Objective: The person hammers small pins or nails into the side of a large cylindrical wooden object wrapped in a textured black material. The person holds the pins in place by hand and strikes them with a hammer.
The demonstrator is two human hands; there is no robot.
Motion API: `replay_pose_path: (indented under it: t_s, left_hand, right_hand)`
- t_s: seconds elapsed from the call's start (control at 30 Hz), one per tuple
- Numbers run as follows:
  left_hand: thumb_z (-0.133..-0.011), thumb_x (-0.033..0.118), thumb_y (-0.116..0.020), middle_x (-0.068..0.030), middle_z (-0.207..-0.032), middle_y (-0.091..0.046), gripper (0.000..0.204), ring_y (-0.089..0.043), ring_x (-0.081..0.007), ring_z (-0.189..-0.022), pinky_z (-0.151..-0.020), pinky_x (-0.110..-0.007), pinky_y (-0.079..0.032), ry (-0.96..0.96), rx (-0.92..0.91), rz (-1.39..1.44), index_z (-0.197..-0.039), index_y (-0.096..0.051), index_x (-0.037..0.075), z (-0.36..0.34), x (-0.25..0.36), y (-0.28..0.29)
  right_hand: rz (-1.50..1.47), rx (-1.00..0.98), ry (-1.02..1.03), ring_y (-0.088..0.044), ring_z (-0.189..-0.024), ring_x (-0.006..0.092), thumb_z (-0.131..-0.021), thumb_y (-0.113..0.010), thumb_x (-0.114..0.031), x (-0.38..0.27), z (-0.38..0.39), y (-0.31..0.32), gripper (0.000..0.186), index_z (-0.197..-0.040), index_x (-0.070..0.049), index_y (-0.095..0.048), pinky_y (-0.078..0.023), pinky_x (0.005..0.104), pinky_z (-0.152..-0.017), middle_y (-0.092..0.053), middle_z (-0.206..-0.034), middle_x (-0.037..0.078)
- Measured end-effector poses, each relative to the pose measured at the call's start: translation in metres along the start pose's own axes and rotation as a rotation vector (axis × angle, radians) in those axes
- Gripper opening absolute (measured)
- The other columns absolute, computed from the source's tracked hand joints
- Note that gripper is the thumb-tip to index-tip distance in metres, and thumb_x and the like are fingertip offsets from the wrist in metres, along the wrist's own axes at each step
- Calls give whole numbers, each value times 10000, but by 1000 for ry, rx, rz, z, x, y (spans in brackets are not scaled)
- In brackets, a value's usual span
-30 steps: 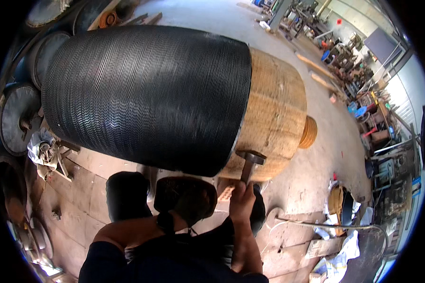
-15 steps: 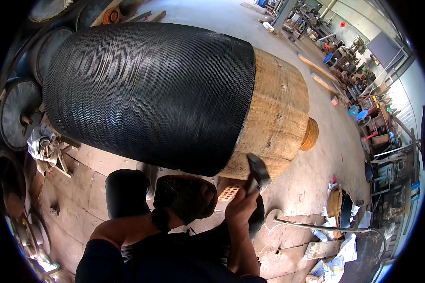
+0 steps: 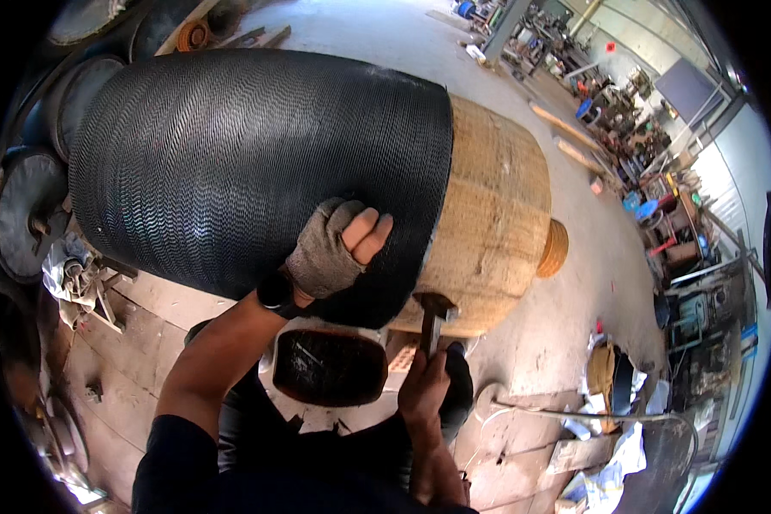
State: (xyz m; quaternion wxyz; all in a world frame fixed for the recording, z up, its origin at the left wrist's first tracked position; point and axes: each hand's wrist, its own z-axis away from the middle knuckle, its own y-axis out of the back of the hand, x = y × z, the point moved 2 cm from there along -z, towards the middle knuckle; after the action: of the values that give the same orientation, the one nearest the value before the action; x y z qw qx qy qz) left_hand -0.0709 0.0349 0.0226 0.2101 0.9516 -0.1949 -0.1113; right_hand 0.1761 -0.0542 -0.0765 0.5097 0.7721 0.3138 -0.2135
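Observation:
A large roll (image 3: 257, 163), wound in black ridged material, lies across the view, with a pale wooden drum end (image 3: 493, 206) at its right. My left hand (image 3: 338, 244), in a grey fingerless glove, rests against the roll's near side close to its right edge. Its fingers are curled, and whatever they may hold is hidden. In my right hand (image 3: 424, 385) is a hammer (image 3: 434, 319), gripped by the handle, its head at the lower near edge of the wood. Between my knees stands a dark open box (image 3: 377, 377) with a brown rim; its contents are too dark to make out.
An orange-brown round stub (image 3: 555, 248) sticks out of the drum's right end. Dark round discs (image 3: 30, 210) stand at the left. A hose (image 3: 608, 417) crosses the floor at the lower right, near paper and scraps. Wooden beams (image 3: 565, 124) lie farther back beside cluttered machinery.
My left hand has risen from the dark box to the roll's surface. The hammer has shifted slightly left, and its head has turned. The whole view has shifted a little.

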Motion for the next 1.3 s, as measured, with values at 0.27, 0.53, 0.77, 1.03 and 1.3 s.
replay_pose_path:
  t_s: [0.27, 0.53, 0.77, 1.03, 1.3]
  left_hand:
    - [-755, 63, -712, -100, -1074, -595, 418, -632, -263, -861, -723, -433, -537, -29, -5, -1, -1172, -687, 80, -1, -5, 2]
    - [-797, 92, -705, -118, -1136, -574, 403, -634, -282, -944, -784, -434, -551, 10, 3, 73, -1194, -642, 66, -1, -12, 0]
    - [-779, 73, -707, -123, -1146, -576, 391, -630, -295, -970, -823, -440, -553, -8, 15, 51, -1162, -631, 55, -4, -16, -8]
    - [-769, 44, -688, -109, -1099, -573, 458, -616, -284, -897, -751, -436, -503, 34, 38, 41, -1220, -633, 101, -17, -19, -12]
    - [-756, -1, -645, -101, -1148, -555, 491, -574, -283, -908, -779, -450, -488, 57, -74, -96, -1231, -646, 123, -28, -32, -11]
  right_hand:
    - [239, 91, 24, -666, -703, 466, -979, -588, -165, 4, -2, -2, 205, -1030, 29, -547, -524, 477, -563, -630, -754, 269]
    - [-327, 219, 95, -524, -535, 253, -1006, -492, -101, -8, 8, 4, 123, -998, 21, -498, -425, 366, -484, -557, -690, 116]
    - [-170, 91, -48, -545, -620, 486, -993, -544, -129, -16, -6, 4, 169, -930, 23, -505, -435, 449, -514, -569, -698, 249]
    - [-95, 42, -136, -640, -789, 515, -981, -585, -208, -14, -24, 4, 250, -969, 37, -535, -493, 471, -601, -630, -805, 323]
    - [-62, 125, 61, -577, -721, 409, -995, -496, -176, -6, -23, 5, 194, -972, 12, -538, -483, 430, -579, -607, -827, 227]
